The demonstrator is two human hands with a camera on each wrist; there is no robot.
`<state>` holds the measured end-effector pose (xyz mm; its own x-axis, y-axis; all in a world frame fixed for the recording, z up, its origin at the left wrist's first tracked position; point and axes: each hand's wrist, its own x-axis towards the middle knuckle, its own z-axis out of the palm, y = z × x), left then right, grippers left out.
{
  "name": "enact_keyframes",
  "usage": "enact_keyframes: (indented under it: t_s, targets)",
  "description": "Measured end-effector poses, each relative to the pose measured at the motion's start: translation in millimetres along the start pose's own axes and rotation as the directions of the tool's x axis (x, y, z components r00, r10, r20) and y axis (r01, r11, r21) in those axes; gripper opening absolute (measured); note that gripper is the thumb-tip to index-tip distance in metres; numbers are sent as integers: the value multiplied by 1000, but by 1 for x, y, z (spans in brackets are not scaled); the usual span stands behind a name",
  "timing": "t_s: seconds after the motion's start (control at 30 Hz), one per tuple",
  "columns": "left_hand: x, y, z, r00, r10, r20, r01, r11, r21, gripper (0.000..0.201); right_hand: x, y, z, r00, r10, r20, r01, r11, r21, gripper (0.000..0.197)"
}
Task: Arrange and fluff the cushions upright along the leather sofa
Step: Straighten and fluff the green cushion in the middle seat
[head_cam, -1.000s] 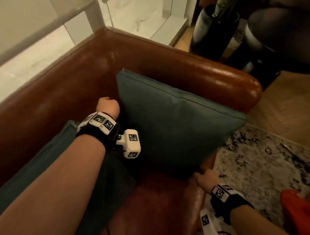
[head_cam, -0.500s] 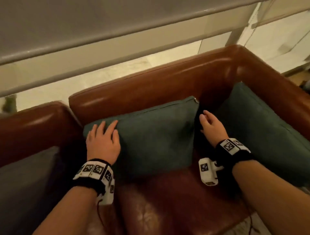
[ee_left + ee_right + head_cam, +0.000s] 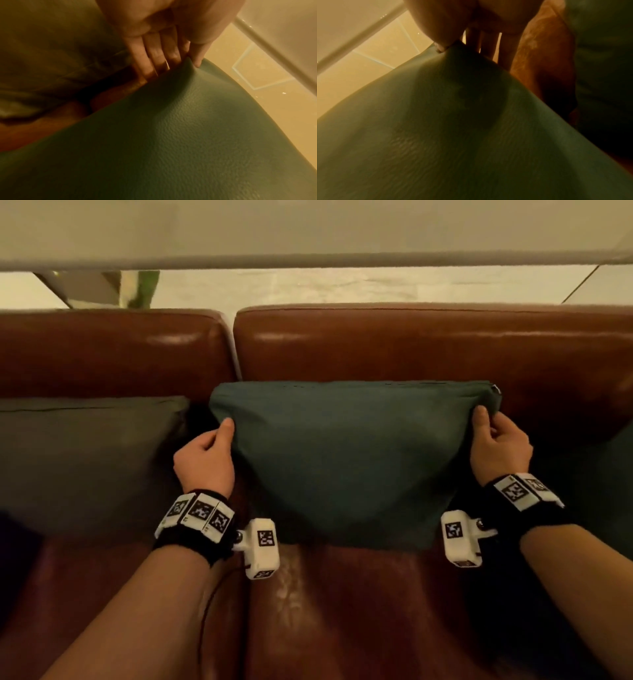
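Pinching the teal cushion (image 3: 346,460) at its 2 upper corners: left hand (image 3: 205,462) and right hand (image 3: 498,450), thumbs in front, fingers behind. Stood upright against the leather sofa (image 3: 411,347) backrest, beside a grey cushion (image 3: 82,460).

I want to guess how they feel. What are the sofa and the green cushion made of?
The sofa looks like brown leather, smooth and glossy: light glints along its back, and the seat shows creases and scuffs. The green cushion is matte. From the head view it looks like soft woven cloth, but up close it shows a fine pebbly grain, so it could be faux leather. It dents where the thumbs pinch, so it is softly filled.
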<state>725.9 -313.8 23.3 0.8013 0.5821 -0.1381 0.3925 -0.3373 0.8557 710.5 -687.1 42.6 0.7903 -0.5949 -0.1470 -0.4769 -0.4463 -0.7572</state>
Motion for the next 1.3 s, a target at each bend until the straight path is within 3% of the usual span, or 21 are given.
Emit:
enact_keyframes:
  t_s: [0.1,0.13,0.17,0.2,0.23,0.27,0.3,0.33,0.37,0.47,0.53,0.6,0.7,0.73,0.77,0.83,0.9,0.97,1.03,1.2,1.3]
  targets:
    - [-1,5,-1,1000,18,25,-22,979,201,39,5,-7,6,995,95,-19,-96,994,-59,52]
    - [-7,7,-1,994,108,23,-110,948,299,43,0,-10,6,994,69,-80,-71,997,-23,52]
    - [-18,11,1,958,283,40,-277,882,382,45,-10,-12,9,986,-65,-152,66,998,-1,48]
    - [-33,16,7,864,490,115,-485,749,452,47,-27,-14,19,947,-282,-156,280,959,-34,44]
    - [-47,19,18,737,624,258,-655,568,497,50,-47,-16,35,869,-493,-45,485,866,-122,43]
    - [-55,14,35,613,670,420,-774,402,489,53,-63,-15,57,767,-626,140,640,731,-236,47]
    - [-58,11,52,525,645,555,-839,280,467,55,-74,-11,81,700,-634,330,714,602,-358,52]
    - [-52,8,69,482,593,645,-865,208,456,57,-76,-7,102,680,-585,441,731,494,-471,56]
    - [-42,5,84,472,554,686,-871,171,461,58,-71,-7,117,688,-546,478,720,432,-543,59]
    - [-13,-1,110,491,538,686,-860,172,481,62,-36,-2,127,673,-554,489,718,332,-612,64]
    - [-5,-3,112,450,554,701,-886,182,425,63,-21,4,116,639,-567,520,741,272,-614,67]
    - [4,-9,100,431,573,697,-896,178,408,65,-9,15,99,675,-528,514,709,275,-649,72]
    - [31,-18,62,616,532,582,-779,298,552,67,9,28,63,803,-411,433,580,369,-726,77]
    - [37,-16,51,655,514,555,-747,325,580,67,9,23,53,822,-389,416,558,399,-728,77]
    - [39,-11,46,658,513,551,-742,317,591,66,8,14,47,820,-407,403,560,420,-714,75]
    - [40,5,50,613,538,578,-775,268,572,62,6,-15,53,770,-515,377,617,449,-646,66]
    - [44,23,66,617,509,600,-782,314,538,58,10,-49,75,711,-577,403,693,478,-539,59]
    - [48,32,76,638,431,639,-770,345,536,51,18,-75,102,679,-498,539,733,492,-469,56]
    - [47,32,77,641,433,633,-765,294,573,42,21,-85,117,641,-398,656,759,455,-465,51]
    - [37,33,76,643,499,581,-752,267,603,32,8,-66,117,615,-628,477,776,373,-509,37]
    - [46,32,67,605,510,612,-791,295,536,33,15,-64,112,602,-630,490,795,413,-445,35]
